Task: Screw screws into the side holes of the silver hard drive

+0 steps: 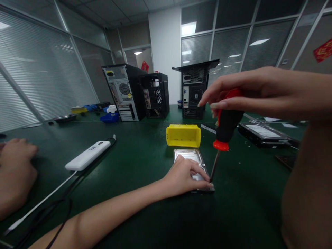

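Note:
A silver hard drive [190,154] lies flat on the dark green table in front of me. My left hand [183,174] rests over it, thumb and forefinger pinched together at its near right corner. In my right hand [249,91] is a screwdriver [228,121] with a black and red handle, held from above. Its shaft slants down so that the tip meets that corner, right by my left fingertips. Any screw under the tip is hidden. Just behind the drive stands a yellow plastic bin [183,136].
Left of me lie a white power bank [88,155] with cables and another person's hand [17,173]. Computer cases [127,91] stand at the back, with a blue bin [109,118] before them. More drives [263,133] are stacked on the right.

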`<state>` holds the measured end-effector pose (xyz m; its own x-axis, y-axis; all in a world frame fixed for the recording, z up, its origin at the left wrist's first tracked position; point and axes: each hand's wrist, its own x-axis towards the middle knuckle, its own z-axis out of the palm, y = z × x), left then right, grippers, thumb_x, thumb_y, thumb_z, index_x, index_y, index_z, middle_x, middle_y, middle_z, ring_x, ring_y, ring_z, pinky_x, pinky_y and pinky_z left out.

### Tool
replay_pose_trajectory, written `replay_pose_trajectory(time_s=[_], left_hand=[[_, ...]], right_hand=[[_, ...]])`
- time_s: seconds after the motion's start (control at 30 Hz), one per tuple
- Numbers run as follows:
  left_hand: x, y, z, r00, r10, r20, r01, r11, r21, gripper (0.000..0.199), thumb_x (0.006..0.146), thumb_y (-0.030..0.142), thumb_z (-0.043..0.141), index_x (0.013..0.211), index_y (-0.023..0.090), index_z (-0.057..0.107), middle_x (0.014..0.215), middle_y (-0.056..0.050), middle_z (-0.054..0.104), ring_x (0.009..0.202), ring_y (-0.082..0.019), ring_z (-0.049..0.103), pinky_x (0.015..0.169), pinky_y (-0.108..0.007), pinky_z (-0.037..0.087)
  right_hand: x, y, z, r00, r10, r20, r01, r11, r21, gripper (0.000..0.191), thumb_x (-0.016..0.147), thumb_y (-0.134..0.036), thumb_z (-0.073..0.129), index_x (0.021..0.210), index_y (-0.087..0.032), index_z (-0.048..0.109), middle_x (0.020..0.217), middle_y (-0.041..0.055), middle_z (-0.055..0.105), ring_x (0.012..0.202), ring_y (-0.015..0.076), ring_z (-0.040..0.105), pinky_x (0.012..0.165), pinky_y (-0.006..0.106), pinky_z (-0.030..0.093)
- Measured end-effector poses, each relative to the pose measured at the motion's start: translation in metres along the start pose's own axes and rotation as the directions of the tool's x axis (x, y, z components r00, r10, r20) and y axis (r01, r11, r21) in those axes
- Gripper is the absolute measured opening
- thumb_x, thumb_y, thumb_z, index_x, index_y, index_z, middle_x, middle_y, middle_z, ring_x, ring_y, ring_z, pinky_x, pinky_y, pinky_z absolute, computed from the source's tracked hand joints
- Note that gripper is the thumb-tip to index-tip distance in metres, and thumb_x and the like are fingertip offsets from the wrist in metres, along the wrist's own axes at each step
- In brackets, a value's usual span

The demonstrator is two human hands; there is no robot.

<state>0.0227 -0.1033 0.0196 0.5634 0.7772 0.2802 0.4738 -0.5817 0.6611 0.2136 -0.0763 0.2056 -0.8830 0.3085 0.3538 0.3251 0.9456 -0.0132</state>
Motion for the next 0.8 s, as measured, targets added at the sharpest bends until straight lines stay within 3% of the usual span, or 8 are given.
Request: replay_pose_trajectory(time_s=[0.23, 0.37, 0.53, 0.7, 0.8], left_hand=[[-0.0016, -0.0002, 0.0, 0.999, -0.048, -0.002, 0.047, 0.99, -0.136, 0.015, 0.076, 0.03, 0.07, 0.083, 0.017, 0.072, 0.082, -0.001, 0.07, 0.076, -0.015, 0.061, 0.067, -0.023, 0.043], [-0.0015, 0.0021, 0.0019, 0.998, -0.067, -0.02, 0.064, 0.989, -0.131, 0.014, 0.075, 0.03, 0.07, 0.081, 0.017, 0.072, 0.08, -0.001, 0.07, 0.077, -0.016, 0.061, 0.074, -0.027, 0.042], [-0.0008, 0.0066, 0.0008, 0.998, -0.06, -0.009, 0.06, 0.997, -0.051, 0.018, 0.072, 0.035, 0.074, 0.08, 0.019, 0.071, 0.081, 0.001, 0.069, 0.079, -0.017, 0.06, 0.092, -0.04, 0.027], [-0.0011, 0.0079, -0.0037, 0.995, -0.065, 0.069, 0.064, 0.998, 0.015, 0.024, 0.069, 0.037, 0.076, 0.087, 0.024, 0.07, 0.085, 0.002, 0.067, 0.086, -0.021, 0.057, 0.094, -0.045, 0.021], [-0.0008, 0.0073, -0.0027, 0.996, -0.044, 0.081, 0.041, 0.999, 0.032, 0.024, 0.068, 0.038, 0.077, 0.087, 0.024, 0.07, 0.085, 0.002, 0.066, 0.086, -0.021, 0.057, 0.097, -0.048, 0.016]], right_hand=[[-0.0013, -0.0001, 0.0005, 1.0, 0.012, -0.01, -0.012, 1.0, 0.017, 0.033, 0.088, -0.041, 0.04, 0.108, -0.022, 0.058, 0.093, -0.0005, 0.061, 0.075, 0.0075, 0.057, 0.058, 0.017, 0.047], [-0.0007, 0.0001, 0.0009, 1.0, 0.012, -0.013, -0.012, 1.0, -0.003, 0.033, 0.089, -0.041, 0.039, 0.109, -0.022, 0.057, 0.094, -0.0003, 0.061, 0.075, 0.0078, 0.057, 0.058, 0.018, 0.047], [0.0008, 0.0016, 0.0009, 1.0, 0.004, 0.005, -0.004, 1.0, -0.017, 0.033, 0.089, -0.04, 0.039, 0.11, -0.022, 0.058, 0.095, 0.0005, 0.061, 0.075, 0.0077, 0.058, 0.054, 0.015, 0.046], [0.0011, 0.0, 0.0021, 0.998, 0.004, 0.055, -0.006, 0.999, 0.031, 0.035, 0.089, -0.04, 0.04, 0.111, -0.02, 0.058, 0.095, 0.0003, 0.061, 0.072, 0.0064, 0.057, 0.056, 0.015, 0.046], [0.0008, 0.0013, 0.003, 0.995, 0.062, 0.078, -0.066, 0.996, 0.053, 0.039, 0.088, -0.043, 0.041, 0.115, -0.02, 0.057, 0.1, -0.0004, 0.062, 0.079, 0.0077, 0.059, 0.065, 0.017, 0.047]])
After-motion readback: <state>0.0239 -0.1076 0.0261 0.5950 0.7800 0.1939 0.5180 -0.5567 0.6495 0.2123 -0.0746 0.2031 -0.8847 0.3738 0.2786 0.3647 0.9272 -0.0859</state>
